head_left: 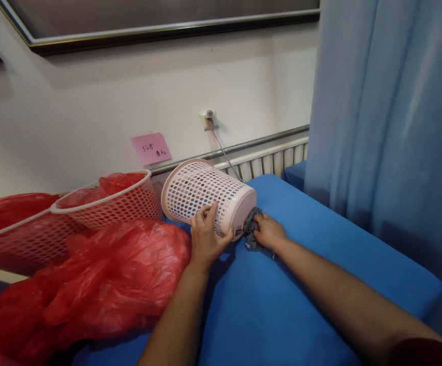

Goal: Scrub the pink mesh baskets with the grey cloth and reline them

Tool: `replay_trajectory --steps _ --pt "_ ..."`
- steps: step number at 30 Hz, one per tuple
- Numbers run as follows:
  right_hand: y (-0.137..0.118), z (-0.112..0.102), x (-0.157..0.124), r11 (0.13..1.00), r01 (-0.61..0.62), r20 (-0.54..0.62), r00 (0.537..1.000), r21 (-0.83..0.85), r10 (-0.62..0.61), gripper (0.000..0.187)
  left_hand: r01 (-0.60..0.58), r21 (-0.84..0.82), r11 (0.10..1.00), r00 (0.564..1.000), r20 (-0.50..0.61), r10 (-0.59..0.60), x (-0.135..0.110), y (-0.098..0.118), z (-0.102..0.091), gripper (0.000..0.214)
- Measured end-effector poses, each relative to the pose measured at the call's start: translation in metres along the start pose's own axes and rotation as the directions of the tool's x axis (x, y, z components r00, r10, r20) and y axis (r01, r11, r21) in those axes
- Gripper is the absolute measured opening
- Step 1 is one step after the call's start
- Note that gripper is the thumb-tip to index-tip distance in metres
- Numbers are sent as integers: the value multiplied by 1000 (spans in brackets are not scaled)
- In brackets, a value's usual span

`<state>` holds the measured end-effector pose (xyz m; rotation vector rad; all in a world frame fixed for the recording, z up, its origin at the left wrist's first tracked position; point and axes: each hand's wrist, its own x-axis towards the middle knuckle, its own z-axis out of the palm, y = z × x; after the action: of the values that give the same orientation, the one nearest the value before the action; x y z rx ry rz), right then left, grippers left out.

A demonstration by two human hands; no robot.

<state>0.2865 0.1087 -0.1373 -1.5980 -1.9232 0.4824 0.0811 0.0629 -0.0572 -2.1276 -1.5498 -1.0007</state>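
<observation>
A pale pink perforated plastic basket point(201, 190) lies on its side on the blue surface point(282, 295), its base turned toward me. My left hand point(206, 236) grips the basket's wall near the base, fingers wrapped over it. My right hand point(269, 231) is closed on a dark grey cloth point(250, 229) and presses it against the basket's base.
Two more pale pink baskets point(114, 206) lined with red plastic sit to the left. A heap of red plastic bags point(102, 284) lies in front of them. A blue curtain point(388, 127) hangs at the right. A pink note point(151, 148) and a wall socket point(209, 119) are on the wall.
</observation>
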Motion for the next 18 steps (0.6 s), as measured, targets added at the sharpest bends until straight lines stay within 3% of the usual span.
replay_trajectory --steps 3,5,7,9,11,13,15,18 --pt "5 -8 8 993 -117 -72 990 35 119 36 -4 4 1000 1000 -4 4 0 1 1 81" --pt "-1 -15 3 991 -114 -118 986 74 122 38 -8 8 1000 1000 -4 8 0 0 1 81" --pt "-10 -18 -8 989 87 -102 992 120 -75 37 -11 3 1000 1000 -5 11 0 -1 2 81" --pt "-19 -15 -20 924 345 4 937 164 -350 33 -11 -4 1000 1000 -9 11 -1 -2 3 81" --pt "-23 -6 -26 890 419 110 890 182 -441 30 -2 -3 1000 1000 -16 2 -1 -4 3 81" --pt "-19 3 -22 943 298 121 941 147 -316 30 14 4 1000 1000 -17 -13 -2 -4 3 80" --pt "-8 7 -8 983 141 43 988 117 -147 35 23 8 1000 1000 -1 -23 -2 -3 2 80" --pt "12 1 17 992 -57 -95 993 113 68 40 19 -7 1000 1000 22 -19 -3 -1 2 81"
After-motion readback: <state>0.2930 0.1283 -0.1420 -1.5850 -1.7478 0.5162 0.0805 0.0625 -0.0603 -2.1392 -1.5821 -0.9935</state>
